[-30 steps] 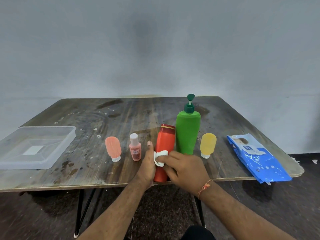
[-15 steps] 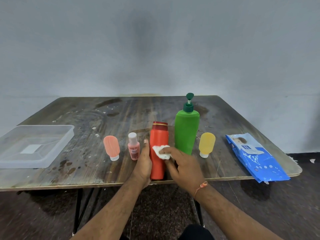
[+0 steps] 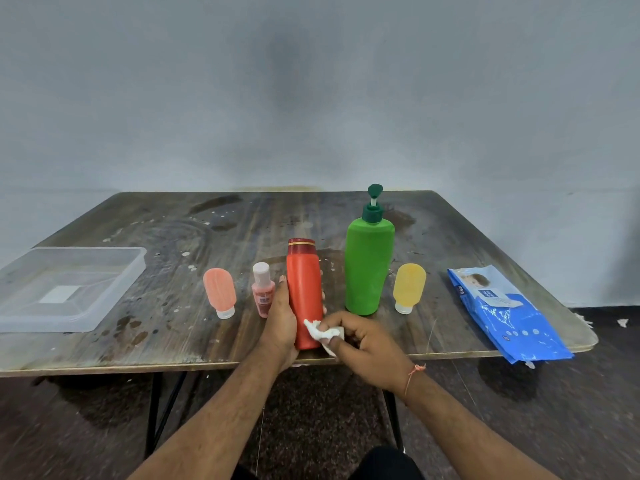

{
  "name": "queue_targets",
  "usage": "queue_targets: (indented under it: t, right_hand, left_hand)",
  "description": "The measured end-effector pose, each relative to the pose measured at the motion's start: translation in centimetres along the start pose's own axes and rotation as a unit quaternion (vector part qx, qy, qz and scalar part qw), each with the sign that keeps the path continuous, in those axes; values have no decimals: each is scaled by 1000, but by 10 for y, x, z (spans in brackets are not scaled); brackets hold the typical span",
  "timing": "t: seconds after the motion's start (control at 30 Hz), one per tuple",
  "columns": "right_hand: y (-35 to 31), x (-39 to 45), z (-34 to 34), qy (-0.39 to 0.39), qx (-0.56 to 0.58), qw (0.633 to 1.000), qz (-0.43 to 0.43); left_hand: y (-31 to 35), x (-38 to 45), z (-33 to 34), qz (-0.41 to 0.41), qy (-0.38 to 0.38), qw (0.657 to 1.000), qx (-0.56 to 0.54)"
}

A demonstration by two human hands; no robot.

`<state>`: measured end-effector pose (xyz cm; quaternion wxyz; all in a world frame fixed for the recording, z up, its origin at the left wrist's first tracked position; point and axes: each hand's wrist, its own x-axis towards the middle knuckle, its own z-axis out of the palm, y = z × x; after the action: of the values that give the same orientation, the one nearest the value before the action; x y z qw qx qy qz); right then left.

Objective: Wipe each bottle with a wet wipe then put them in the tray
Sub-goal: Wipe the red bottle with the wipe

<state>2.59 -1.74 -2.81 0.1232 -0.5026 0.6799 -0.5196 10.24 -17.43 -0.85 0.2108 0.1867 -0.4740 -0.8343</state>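
Note:
A tall red bottle point(image 3: 304, 282) stands near the table's front edge, and my left hand point(image 3: 281, 323) wraps around its lower left side. My right hand point(image 3: 363, 348) pinches a crumpled white wet wipe point(image 3: 320, 332) against the bottle's lower right. To the left stand a small pink bottle point(image 3: 262, 289) and a salmon tube point(image 3: 220, 292). On the right are a green pump bottle point(image 3: 369, 268) and a yellow tube point(image 3: 408, 287). The clear plastic tray point(image 3: 114, 289) sits at the far left with nothing in it.
A blue pack of wet wipes point(image 3: 502, 313) lies at the table's right front corner, overhanging the edge. The wooden table point(image 3: 242, 223) is stained and backs onto a grey wall. Dark floor shows below the front edge.
The red bottle went from tilted to upright. My right hand slid the wipe up the bottle's middle, then down to its lower part. My left hand kept its hold.

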Motion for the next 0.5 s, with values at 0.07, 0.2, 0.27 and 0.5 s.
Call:
queue_targets:
  t: [0.07,0.2,0.27,0.5]
  right_hand:
    - [3,3,3,10,45,999,25]
    - [3,3,5,18,73,996,42]
    - [3,3,5,30,77,996,42]
    - [6,2,6,87,92,991,43]
  left_hand:
    - [0,1,0,1,-6,1000,-16]
    - [0,3,1,16,5,1000,-21]
    - [-1,2,3,12,16,999,-34]
    - [2,2,7,74,22,997,-11]
